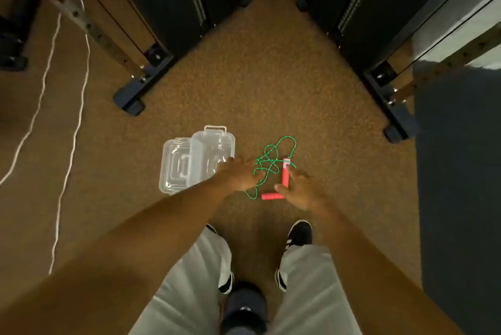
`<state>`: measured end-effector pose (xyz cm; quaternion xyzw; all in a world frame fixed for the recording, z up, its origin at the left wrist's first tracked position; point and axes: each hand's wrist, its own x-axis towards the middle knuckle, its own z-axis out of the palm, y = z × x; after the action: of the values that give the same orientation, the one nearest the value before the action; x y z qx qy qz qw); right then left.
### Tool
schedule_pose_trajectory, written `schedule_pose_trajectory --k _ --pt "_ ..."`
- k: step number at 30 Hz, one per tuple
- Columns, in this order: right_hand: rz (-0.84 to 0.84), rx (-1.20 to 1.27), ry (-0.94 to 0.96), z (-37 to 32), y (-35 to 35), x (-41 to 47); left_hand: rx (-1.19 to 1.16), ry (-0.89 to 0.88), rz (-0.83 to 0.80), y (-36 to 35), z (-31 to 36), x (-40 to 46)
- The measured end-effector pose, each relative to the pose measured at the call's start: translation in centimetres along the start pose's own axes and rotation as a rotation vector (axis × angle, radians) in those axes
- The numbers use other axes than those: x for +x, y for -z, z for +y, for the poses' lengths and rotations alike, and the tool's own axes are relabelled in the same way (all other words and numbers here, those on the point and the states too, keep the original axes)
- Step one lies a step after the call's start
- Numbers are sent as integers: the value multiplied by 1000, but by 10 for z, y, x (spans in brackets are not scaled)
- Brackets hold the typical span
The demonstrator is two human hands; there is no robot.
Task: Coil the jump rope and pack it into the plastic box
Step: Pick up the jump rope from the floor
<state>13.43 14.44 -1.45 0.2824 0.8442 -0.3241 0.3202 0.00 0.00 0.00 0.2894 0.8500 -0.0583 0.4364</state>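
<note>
Jump rope: thin green cord (271,161) lying in a loose tangle on the brown carpet (271,77), with 2 pink handles (285,174) at a rough right angle beside it.
Plastic box: clear, open, lid (176,169) folded out to its side, on the floor just left of the tangle; box body (214,147) looks empty.
Left hand (240,176): fingers spread, resting on or just above the cord; no grip visible.
Right hand (299,189): open, fingertips at the handles; cannot tell whether it has closed on one.
Handling: cord looks light and floppy and likely to snag; the stiff handles seem the best hold.
Hard to see: where cord meets the lower handle (271,196); the frame is blurred.
</note>
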Motion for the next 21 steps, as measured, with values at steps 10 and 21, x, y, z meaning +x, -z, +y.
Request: schedule_pose_trajectory --k 10,21 --pt "-80 18 -206 97 -167 162 100 -61 -87 -191 -10 199" --pt "-29 -118 -218 142 -223 190 200 -186 144 -331 34 285"
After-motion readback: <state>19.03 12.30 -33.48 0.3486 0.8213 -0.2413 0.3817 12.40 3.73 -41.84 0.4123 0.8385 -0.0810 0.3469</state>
